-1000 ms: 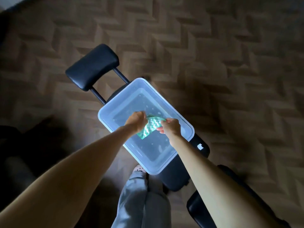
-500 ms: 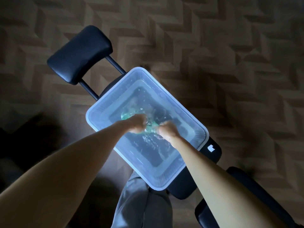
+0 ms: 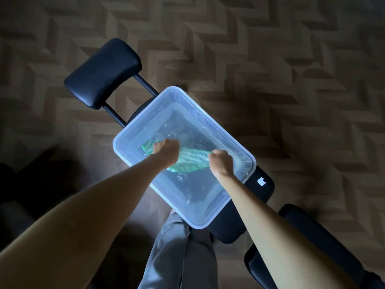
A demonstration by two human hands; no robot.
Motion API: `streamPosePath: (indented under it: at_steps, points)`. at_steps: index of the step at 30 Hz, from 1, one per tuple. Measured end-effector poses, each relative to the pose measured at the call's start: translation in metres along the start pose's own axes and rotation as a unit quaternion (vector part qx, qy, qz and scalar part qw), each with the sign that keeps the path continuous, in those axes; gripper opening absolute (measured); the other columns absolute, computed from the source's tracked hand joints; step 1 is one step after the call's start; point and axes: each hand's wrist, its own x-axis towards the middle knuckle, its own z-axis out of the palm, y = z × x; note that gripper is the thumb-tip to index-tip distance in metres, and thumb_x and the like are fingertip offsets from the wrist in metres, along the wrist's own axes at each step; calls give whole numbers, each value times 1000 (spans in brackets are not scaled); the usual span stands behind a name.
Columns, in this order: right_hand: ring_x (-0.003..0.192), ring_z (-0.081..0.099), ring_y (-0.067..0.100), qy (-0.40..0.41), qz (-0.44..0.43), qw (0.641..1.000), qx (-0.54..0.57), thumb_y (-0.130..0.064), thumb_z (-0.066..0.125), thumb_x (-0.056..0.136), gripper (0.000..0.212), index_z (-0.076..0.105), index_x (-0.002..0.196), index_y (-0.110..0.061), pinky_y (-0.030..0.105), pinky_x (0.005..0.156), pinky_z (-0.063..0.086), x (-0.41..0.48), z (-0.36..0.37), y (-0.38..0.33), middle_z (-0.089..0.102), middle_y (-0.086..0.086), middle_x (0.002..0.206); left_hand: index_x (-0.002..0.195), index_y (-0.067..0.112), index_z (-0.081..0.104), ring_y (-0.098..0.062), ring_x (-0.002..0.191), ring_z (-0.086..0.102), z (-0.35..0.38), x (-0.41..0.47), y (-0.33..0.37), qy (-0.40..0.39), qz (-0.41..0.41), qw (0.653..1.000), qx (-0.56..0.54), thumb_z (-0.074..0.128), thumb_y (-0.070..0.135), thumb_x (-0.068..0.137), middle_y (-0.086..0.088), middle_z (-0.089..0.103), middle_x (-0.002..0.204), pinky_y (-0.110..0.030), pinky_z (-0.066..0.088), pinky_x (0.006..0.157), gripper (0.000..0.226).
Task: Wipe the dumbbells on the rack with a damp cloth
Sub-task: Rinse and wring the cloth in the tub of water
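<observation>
Green ribbed cloth point(image 3: 190, 161) lies submerged in a translucent rectangular plastic tub point(image 3: 130, 135) of water, on a black padded bench point(image 3: 104, 71). Left hand point(image 3: 166, 150) and right hand point(image 3: 220, 162) each grip 1 end, fingers curled. White label point(image 3: 261, 181) on bench (unreadable). Versus 0.5 s ago: hands farther apart, cloth stretched flat, no longer bunched.
</observation>
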Motion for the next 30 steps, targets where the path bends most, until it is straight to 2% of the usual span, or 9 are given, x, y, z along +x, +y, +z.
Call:
streamPosePath:
  at_steps: [3,5,8,10,14,19,25,28,30]
  points:
    - [73,55,26,28,-3,991,131,-10,40,93,25,50,71,-3,37,66,51,-16,-11,-12,53,8,73,114,9,48,-38,100,56,-22,-18,3,75,41,993,-76,30,13,99,-21,57,104,-35,36,71,23]
    - [80,55,23,30,5,970,240,-8,42,92,19,57,85,0,40,70,56,-31,-20,-23,56,8,79,109,11,47,-39,93,57,-41,-32,6,106,58,987,-104,29,22,101,-24,55,94,-34,33,65,23]
    - [70,48,24,71,-28,950,303,-14,47,82,21,60,66,-14,44,60,45,-53,-36,-35,51,2,65,92,10,49,-41,89,56,-66,-56,11,151,71,974,-151,33,21,97,-26,58,92,-33,32,62,20]
    - [58,33,18,117,-66,926,352,-20,44,68,24,45,44,-24,35,54,26,-68,-47,-42,38,-7,51,68,10,37,-40,80,56,-80,-72,9,185,84,962,-181,40,18,91,-23,56,76,-31,30,57,25]
    - [52,16,7,185,-132,880,417,-15,44,65,30,33,38,-23,31,55,13,-87,-63,-51,23,-11,42,53,14,29,-33,55,42,-96,-102,6,255,150,934,-201,41,30,79,-9,37,54,-29,29,52,33]
    - [54,15,10,201,-129,926,292,-13,49,76,36,26,48,-18,32,55,14,-73,-50,-31,20,-4,47,77,3,50,-36,74,54,-76,-94,1,223,146,951,-157,45,24,96,-18,53,78,-34,36,60,29]
    - [55,22,20,65,-129,989,18,-3,48,87,48,19,52,-17,32,54,15,-29,-11,12,20,0,50,111,0,52,-38,97,54,-8,-48,-8,92,95,984,-122,39,7,98,-18,42,114,-41,41,81,19]
    - [67,41,27,-49,-149,983,-91,-11,49,93,36,56,59,-18,27,59,23,-15,4,16,50,9,56,133,11,45,-33,118,45,14,-31,-9,12,96,990,-104,34,0,95,-14,37,131,-36,37,97,41]
    - [77,47,22,-120,-135,974,-136,-11,44,97,26,69,101,-9,24,55,29,-7,13,17,66,21,94,139,15,41,-31,125,41,23,-22,-8,-17,92,991,-90,32,2,96,-13,36,138,-33,35,102,46]
